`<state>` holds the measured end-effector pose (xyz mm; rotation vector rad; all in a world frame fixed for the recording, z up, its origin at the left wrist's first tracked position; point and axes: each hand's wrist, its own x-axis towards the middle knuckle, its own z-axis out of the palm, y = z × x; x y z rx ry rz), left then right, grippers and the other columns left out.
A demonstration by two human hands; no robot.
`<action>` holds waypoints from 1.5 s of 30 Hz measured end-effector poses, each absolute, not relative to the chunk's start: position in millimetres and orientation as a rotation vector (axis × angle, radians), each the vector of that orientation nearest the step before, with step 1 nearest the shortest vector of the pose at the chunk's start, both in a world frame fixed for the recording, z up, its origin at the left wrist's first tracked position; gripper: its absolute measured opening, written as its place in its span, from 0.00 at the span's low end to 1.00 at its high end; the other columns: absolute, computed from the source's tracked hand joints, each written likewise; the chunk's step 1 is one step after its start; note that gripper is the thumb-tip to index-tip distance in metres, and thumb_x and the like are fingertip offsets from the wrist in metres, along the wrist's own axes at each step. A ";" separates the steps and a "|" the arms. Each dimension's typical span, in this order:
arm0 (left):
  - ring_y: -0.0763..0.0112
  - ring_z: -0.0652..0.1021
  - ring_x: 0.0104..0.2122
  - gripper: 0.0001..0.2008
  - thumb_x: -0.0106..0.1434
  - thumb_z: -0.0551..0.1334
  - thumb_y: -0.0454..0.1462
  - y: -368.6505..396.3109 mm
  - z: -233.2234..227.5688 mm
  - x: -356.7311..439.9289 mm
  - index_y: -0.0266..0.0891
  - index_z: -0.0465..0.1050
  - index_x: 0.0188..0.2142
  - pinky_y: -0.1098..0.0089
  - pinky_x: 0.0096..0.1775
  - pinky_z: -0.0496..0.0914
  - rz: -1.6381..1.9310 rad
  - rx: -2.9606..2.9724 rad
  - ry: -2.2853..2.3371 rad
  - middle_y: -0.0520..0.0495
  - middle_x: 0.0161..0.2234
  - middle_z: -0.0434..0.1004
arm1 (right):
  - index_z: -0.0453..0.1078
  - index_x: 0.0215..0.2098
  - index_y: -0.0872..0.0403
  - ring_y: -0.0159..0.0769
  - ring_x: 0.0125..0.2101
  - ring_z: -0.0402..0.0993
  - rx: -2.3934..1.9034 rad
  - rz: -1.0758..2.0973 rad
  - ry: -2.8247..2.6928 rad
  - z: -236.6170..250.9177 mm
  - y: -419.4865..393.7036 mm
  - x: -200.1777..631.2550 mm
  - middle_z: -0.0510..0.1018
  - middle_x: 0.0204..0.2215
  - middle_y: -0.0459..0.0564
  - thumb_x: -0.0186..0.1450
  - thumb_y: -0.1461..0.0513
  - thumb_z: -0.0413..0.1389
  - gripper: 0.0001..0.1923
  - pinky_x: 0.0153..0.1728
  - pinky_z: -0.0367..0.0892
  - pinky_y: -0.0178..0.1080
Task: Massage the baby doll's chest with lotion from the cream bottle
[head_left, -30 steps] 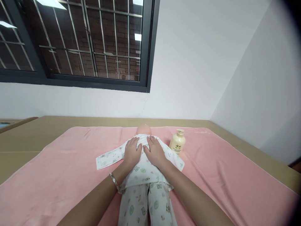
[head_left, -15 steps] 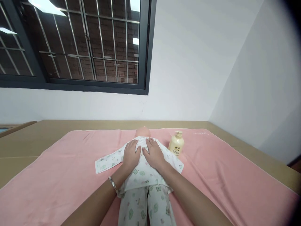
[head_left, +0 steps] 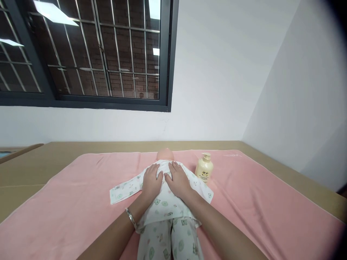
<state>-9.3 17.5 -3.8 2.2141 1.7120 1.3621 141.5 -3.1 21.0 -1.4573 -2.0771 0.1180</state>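
Plain indoor room: barred window [head_left: 108, 59], white walls [head_left: 217, 72].

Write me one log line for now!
left hand: palm down on shirt | right hand: palm down on shirt | bottle: on pink cloth

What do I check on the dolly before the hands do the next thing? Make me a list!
1. Left hand flat on the patterned top: ok.
2. Right hand flat on the top too: ok.
3. Cream bottle apart from both hands: ok.
4. Bottle not touching the right-side sleeve: cannot tell, the sleeve overlaps its base in view.
5. Pink cloth smooth all over: not ok, creases on the right.
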 end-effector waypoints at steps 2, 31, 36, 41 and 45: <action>0.55 0.71 0.55 0.19 0.65 0.53 0.38 17.0 -3.2 -10.2 0.34 0.72 0.51 0.51 0.58 0.63 1.359 2.236 1.712 0.38 0.53 0.74 | 0.56 0.65 0.62 0.45 0.66 0.49 -1.447 0.136 -2.088 20.6 -1.3 142.8 0.58 0.65 0.60 0.70 0.53 0.44 0.30 0.65 0.43 0.46; 0.55 0.72 0.56 0.21 0.65 0.51 0.42 14.4 -8.3 -15.8 0.36 0.72 0.52 0.51 0.58 0.64 1.402 2.075 1.742 0.39 0.54 0.73 | 0.60 0.63 0.63 0.45 0.64 0.54 -1.512 0.138 -2.053 14.2 20.7 156.6 0.62 0.63 0.59 0.72 0.53 0.37 0.30 0.65 0.45 0.48; 0.55 0.69 0.59 0.22 0.64 0.52 0.42 18.3 -14.2 -17.2 0.35 0.71 0.54 0.51 0.60 0.62 1.378 2.030 1.773 0.37 0.57 0.71 | 0.60 0.63 0.62 0.44 0.64 0.55 -1.518 0.146 -2.059 17.1 18.1 156.5 0.62 0.62 0.59 0.72 0.53 0.38 0.30 0.65 0.45 0.47; 0.52 0.65 0.61 0.22 0.64 0.53 0.42 20.9 -20.8 -18.0 0.36 0.69 0.55 0.49 0.60 0.61 1.413 1.987 1.813 0.37 0.60 0.66 | 0.60 0.63 0.62 0.44 0.63 0.55 -1.513 0.130 -2.052 16.2 18.5 156.4 0.63 0.62 0.59 0.72 0.53 0.38 0.29 0.65 0.45 0.47; 0.52 0.65 0.61 0.22 0.64 0.54 0.42 21.2 -20.8 -18.1 0.36 0.70 0.54 0.49 0.60 0.61 1.396 1.981 1.811 0.37 0.60 0.67 | 0.61 0.62 0.62 0.44 0.63 0.56 -1.521 0.132 -2.055 16.9 18.8 156.0 0.63 0.62 0.58 0.72 0.54 0.38 0.29 0.65 0.45 0.47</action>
